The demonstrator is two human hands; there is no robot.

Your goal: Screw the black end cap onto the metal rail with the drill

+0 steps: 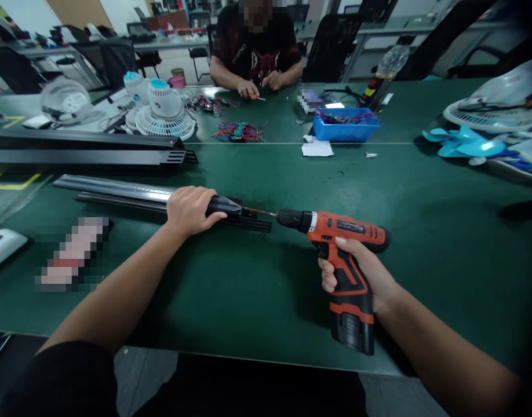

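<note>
In the head view my right hand (361,269) is wrapped round the handle of an orange and black cordless drill (346,229), its index finger near the trigger. The drill points left, and its long thin bit (261,212) reaches the end of a long black profile (122,188). Whether the tip is inside the profile I cannot tell. My left hand (191,209) grips that profile from above, close to its right end. Beneath it lies a second dark profile (257,225) with a slotted end.
More long black profiles (83,156) lie at the left. White fans (164,110), wire bundles (240,131) and a blue bin (346,124) stand farther back. Blue fan blades (470,142) are at the right. Across the table a person (257,52) holds a small screwdriver.
</note>
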